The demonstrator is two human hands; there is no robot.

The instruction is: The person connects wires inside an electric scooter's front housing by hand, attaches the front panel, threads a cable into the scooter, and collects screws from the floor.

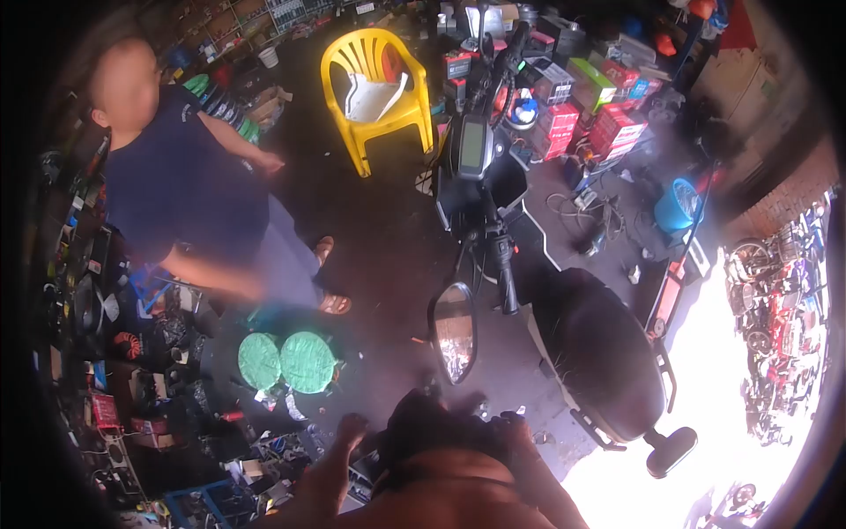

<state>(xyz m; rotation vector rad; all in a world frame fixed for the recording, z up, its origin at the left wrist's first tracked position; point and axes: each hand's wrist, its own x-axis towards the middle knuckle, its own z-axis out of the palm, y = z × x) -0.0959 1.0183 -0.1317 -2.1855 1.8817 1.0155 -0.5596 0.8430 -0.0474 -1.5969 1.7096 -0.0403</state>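
Observation:
My left hand (353, 430) is low in the head view, left of the dark clothing (436, 428) at my waist. Its fingers look curled; whatever they may hold is hidden. On the other side of that clothing, my right hand (511, 429) also looks closed, in shadow and blurred, its contents not visible. Ahead of me and to the right stands an electric scooter with a long black seat (608, 353), a mirror (454, 333) and a display (474, 145). Neither hand is seen touching it.
Another person (185, 185) stands at the left, one arm blurred. Two green round-topped things (307, 361) are on the floor. A yellow chair (379, 97) holds a white sheet. Boxes (617, 132), a blue bucket (679, 204) and cables (582, 207) lie at right; parts crowd the left.

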